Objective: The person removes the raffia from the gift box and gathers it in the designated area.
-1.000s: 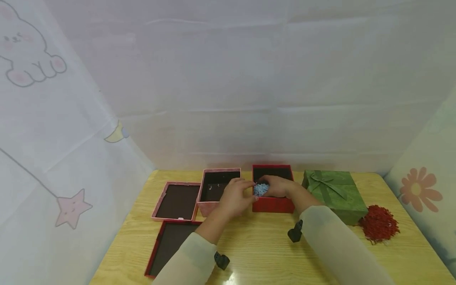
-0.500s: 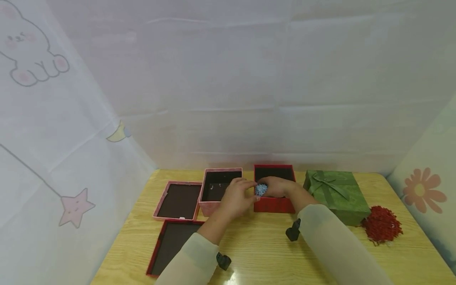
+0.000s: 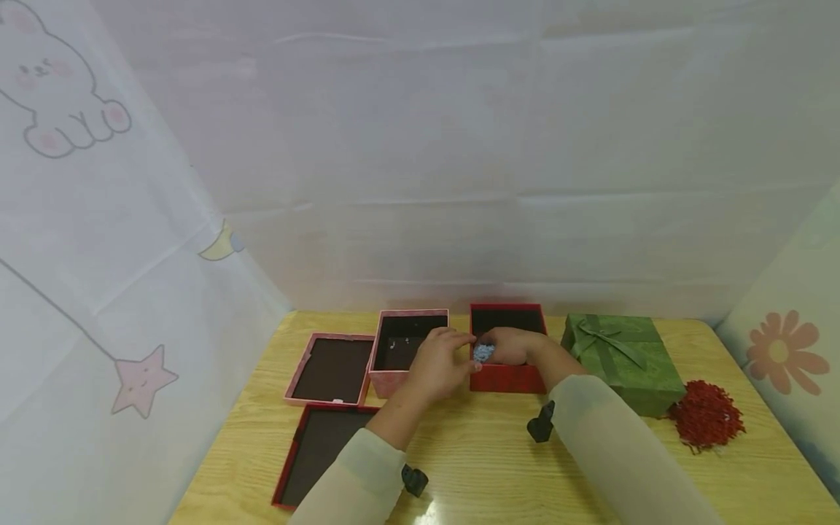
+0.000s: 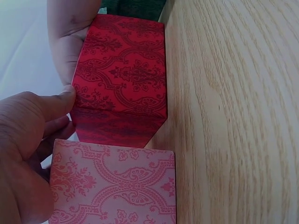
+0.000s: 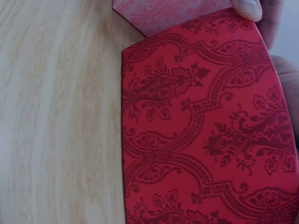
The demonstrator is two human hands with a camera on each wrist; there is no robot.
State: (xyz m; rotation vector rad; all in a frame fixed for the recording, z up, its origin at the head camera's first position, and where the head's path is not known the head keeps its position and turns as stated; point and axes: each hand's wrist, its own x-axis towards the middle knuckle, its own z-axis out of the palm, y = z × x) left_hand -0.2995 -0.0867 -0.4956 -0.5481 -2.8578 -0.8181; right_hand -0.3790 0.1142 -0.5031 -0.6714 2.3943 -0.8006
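My left hand [image 3: 441, 362] grips the near left corner of an open red patterned box [image 3: 505, 378]; its thumb lies on that corner in the left wrist view. My right hand [image 3: 512, 345] reaches over the near wall into this box, fingers curled about a clump of light blue shredded paper [image 3: 483, 353]. The box hides most of those fingertips. Just left of the red box stands an open pink patterned box [image 4: 114, 182], dark inside, with a few small pale bits on its floor.
Left of the boxes lie a pink lid [image 3: 330, 370] and a red lid [image 3: 328, 445], dark insides up. A green box with a bow [image 3: 620, 357] stands to the right, with a pile of red shredded paper [image 3: 707, 415] beside it. A cloth wall hangs behind the table.
The right hand sinks slightly deeper into the red box, and less of the blue shredded paper shows. The left hand keeps its grip on the corner. The whole view shifts slightly.
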